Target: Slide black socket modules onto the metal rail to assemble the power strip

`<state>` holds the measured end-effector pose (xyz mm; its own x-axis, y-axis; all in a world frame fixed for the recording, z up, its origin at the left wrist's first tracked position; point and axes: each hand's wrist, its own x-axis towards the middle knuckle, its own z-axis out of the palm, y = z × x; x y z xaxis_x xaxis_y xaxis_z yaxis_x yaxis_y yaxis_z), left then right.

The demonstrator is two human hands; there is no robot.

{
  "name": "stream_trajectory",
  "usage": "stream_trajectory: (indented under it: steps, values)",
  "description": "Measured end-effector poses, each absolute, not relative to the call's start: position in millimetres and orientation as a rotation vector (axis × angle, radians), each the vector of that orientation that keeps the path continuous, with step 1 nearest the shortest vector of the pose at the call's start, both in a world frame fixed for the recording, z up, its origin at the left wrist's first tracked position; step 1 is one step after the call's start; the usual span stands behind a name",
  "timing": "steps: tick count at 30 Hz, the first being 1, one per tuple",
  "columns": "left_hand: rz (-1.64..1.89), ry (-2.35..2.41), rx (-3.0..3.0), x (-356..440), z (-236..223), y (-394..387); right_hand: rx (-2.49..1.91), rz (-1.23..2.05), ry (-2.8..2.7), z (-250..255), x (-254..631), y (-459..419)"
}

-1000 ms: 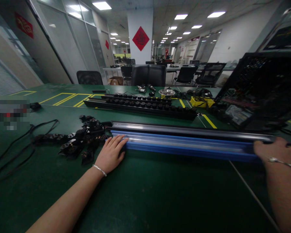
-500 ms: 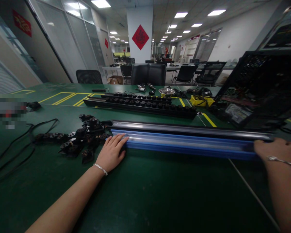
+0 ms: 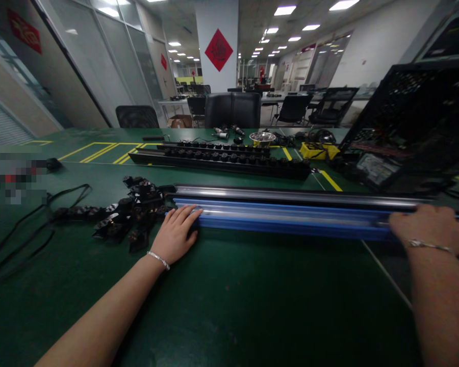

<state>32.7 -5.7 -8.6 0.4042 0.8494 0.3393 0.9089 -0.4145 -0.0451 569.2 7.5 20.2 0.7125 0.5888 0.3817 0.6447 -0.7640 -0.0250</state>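
Note:
A long blue channel-shaped strip (image 3: 290,219) lies crosswise on the green table in front of me. My left hand (image 3: 178,229) rests on its left end, fingers stretched over the top and thumb along the near side. Toward the other end, my right hand (image 3: 428,227) is wrapped over the strip, its fingertips hidden. Directly behind runs a long black rail (image 3: 294,195) with a shiny grey face. Beside my left hand lies a heap of small black parts (image 3: 137,214), some with glossy faces.
Farther back, black trays (image 3: 218,162) hold rows of small black pieces. Behind them are a metal bowl (image 3: 262,137) and a yellow container (image 3: 319,150). A large black open-framed case (image 3: 398,112) stands at right. Black cables (image 3: 49,219) loop on the left.
My right hand has shifted left along the blue strip, and a bit of blue now shows past it at the right. My left hand keeps its place at the left end.

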Motion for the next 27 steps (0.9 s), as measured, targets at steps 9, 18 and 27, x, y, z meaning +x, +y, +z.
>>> stream_trajectory:
  steps: [9, 18, 27]
  values:
    - [-0.402, -1.538, -2.430, 30.3, -10.0, -3.4, -2.871, -0.499, -1.086, 35.3, 558.5, 5.9]
    - [-0.406, -1.555, -2.441, 30.3, -8.7, -2.8, -2.821, -0.488, -1.063, 32.8, 555.8, 4.9]
    - [-0.411, -1.550, -2.449, 30.4, -8.2, -3.4, -2.818, -0.460, -1.245, 35.4, 539.8, 12.0]
